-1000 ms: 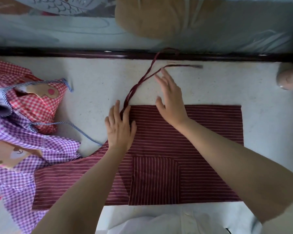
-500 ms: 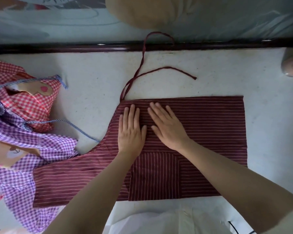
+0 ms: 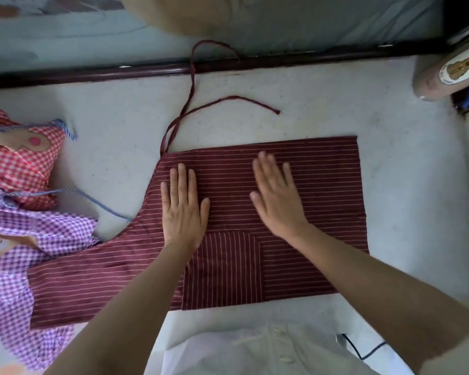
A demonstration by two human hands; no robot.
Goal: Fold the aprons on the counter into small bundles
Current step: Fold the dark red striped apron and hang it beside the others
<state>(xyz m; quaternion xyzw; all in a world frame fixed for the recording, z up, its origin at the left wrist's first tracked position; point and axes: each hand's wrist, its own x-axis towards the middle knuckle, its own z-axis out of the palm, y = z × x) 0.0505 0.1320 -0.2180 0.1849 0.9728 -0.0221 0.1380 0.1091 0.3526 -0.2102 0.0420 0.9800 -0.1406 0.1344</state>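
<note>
no writing can be read; the label (image 3: 456, 66) on the roll (image 3: 428, 82) is too blurred.

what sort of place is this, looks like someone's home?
Probably a home, though that's a guess: a pale speckled counter edged by a dark rail, soft bedding or cushions beyond it, and a striped maroon apron spread out beside heaped gingham aprons.

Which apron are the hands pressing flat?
The dark red striped apron, under the left hand and right hand. The red checked apron and purple checked apron lie crumpled at left.
</note>
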